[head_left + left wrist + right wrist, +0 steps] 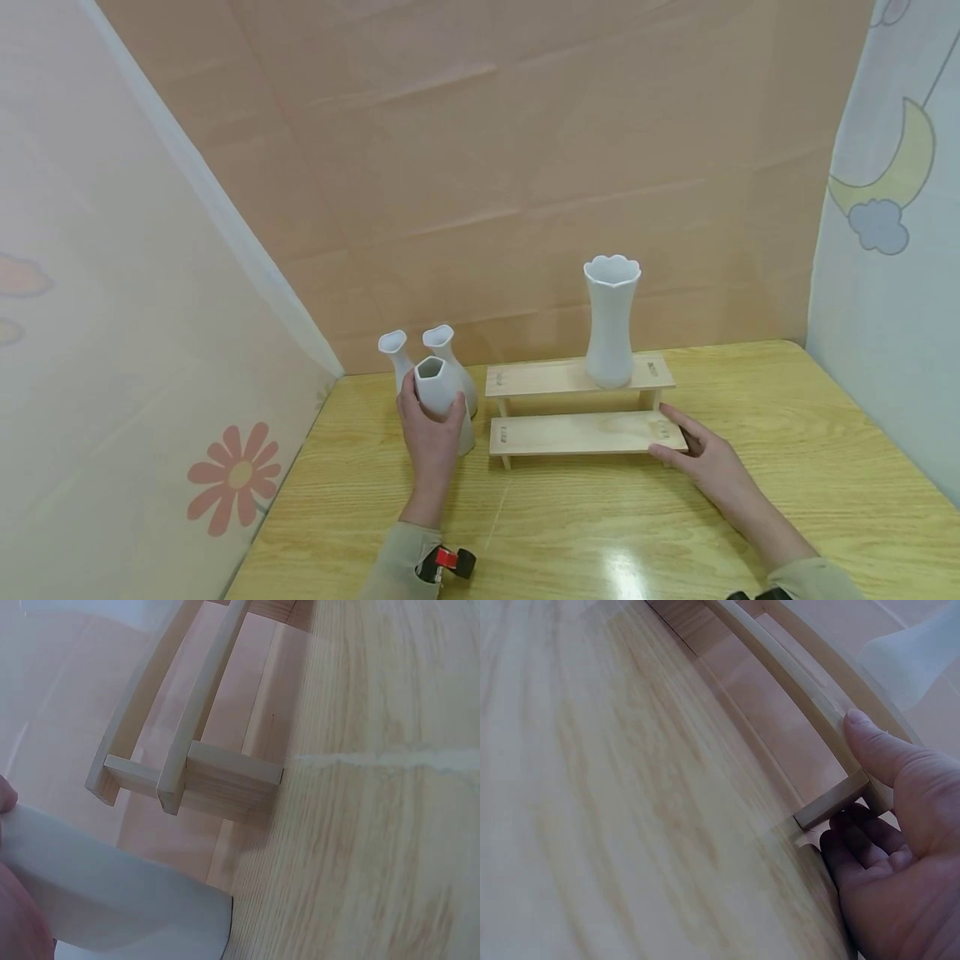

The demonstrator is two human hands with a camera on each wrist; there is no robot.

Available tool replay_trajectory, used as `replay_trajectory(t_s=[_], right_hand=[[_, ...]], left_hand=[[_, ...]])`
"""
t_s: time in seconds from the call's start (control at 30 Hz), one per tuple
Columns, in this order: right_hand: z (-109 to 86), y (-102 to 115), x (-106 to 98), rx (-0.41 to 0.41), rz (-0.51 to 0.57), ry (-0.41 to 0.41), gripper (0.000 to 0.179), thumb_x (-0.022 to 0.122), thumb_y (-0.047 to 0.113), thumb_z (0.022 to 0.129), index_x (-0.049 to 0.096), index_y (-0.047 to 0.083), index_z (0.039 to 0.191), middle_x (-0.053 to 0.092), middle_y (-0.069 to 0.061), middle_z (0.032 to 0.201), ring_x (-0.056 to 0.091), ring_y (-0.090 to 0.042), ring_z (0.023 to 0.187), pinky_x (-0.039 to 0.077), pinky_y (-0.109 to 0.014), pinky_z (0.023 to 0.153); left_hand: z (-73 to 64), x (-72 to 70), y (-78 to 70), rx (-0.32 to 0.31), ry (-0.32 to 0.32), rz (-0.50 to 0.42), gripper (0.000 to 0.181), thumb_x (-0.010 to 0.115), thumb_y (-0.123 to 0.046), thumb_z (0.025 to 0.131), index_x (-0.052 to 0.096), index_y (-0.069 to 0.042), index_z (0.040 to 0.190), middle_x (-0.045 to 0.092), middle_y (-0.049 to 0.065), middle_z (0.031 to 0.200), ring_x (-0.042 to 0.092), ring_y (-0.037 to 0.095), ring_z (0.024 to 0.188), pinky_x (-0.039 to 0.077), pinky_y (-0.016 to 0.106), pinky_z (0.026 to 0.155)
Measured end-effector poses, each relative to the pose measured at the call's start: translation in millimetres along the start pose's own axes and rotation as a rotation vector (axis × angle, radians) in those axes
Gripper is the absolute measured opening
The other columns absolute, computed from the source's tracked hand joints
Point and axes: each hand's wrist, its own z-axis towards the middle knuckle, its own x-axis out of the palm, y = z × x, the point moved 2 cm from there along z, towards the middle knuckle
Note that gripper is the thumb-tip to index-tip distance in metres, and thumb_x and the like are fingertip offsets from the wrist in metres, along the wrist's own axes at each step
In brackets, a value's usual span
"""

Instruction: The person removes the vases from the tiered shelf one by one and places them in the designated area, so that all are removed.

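My left hand [431, 437] grips a white vase [440, 393] with a five-sided mouth, fingers on one side and thumb on the other. In the left wrist view, the base of that vase [142, 889] meets the tabletop or sits very close to it. My right hand [712, 471] holds the right end of a two-tier wooden stand [577, 433]. The right wrist view shows the thumb [874, 742] against the stand's board, with the other fingers curled beside its leg [832, 801]. A tall white vase [611, 333] with a scalloped rim stands upright on the upper tier, toward the right.
Two narrow-necked white vases, one at left [394, 346] and one at right [450, 358], stand behind the gripped vase and are partly hidden. The wood-grain table [585, 525] ends at a brown backdrop [525, 183], with printed cloth panels on both sides.
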Motion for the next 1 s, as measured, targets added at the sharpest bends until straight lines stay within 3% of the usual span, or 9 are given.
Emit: replay_trajectory(t_s=[0.3, 0.53, 0.73, 1.0], right_hand=[[-0.6, -0.5, 0.1, 0.001, -0.004, 0.005, 0.094, 0.077, 0.042, 0.105, 0.021, 0.019, 0.178, 0.007, -0.023, 0.181, 0.013, -0.059, 0.161, 0.025, -0.072, 0.121], [-0.5, 1.6, 0.4, -0.008, -0.005, 0.001, 0.094, 0.077, 0.042, 0.105, 0.022, 0.019, 0.178, 0.008, -0.023, 0.181, 0.013, -0.06, 0.16, 0.025, -0.074, 0.121], [-0.1, 1.2, 0.7, -0.009, -0.003, 0.006, 0.094, 0.077, 0.042, 0.105, 0.022, 0.019, 0.178, 0.008, -0.023, 0.181, 0.012, -0.06, 0.16, 0.025, -0.075, 0.121], [-0.5, 0.3, 0.2, -0.006, -0.009, 0.0, 0.094, 0.077, 0.042, 0.105, 0.022, 0.019, 0.178, 0.008, -0.023, 0.181, 0.014, -0.06, 0.16, 0.026, -0.073, 0.121]], left_hand=[[-0.1, -2.1, -6.9, -0.013, 0.012, -0.081, 0.094, 0.092, -0.017, 0.091, 0.038, -0.015, 0.167, 0.042, 0.015, 0.16, 0.051, 0.038, 0.14, 0.046, 0.065, 0.112], [6.2, -10.5, -25.7, 0.08, -0.05, -0.05, 0.098, 0.096, -0.017, 0.087, 0.038, -0.007, 0.167, 0.044, 0.018, 0.159, 0.044, 0.034, 0.149, 0.038, 0.06, 0.122], [8.7, -19.1, -46.5, 0.159, -0.088, -0.043, 0.097, 0.095, -0.018, 0.088, 0.039, -0.008, 0.168, 0.047, 0.014, 0.159, 0.044, 0.031, 0.149, 0.036, 0.058, 0.123], [4.4, -11.7, -89.8, 0.161, -0.005, -0.135, 0.092, 0.093, -0.016, 0.09, 0.044, -0.019, 0.166, 0.046, 0.01, 0.161, 0.045, 0.035, 0.146, 0.042, 0.06, 0.113]])
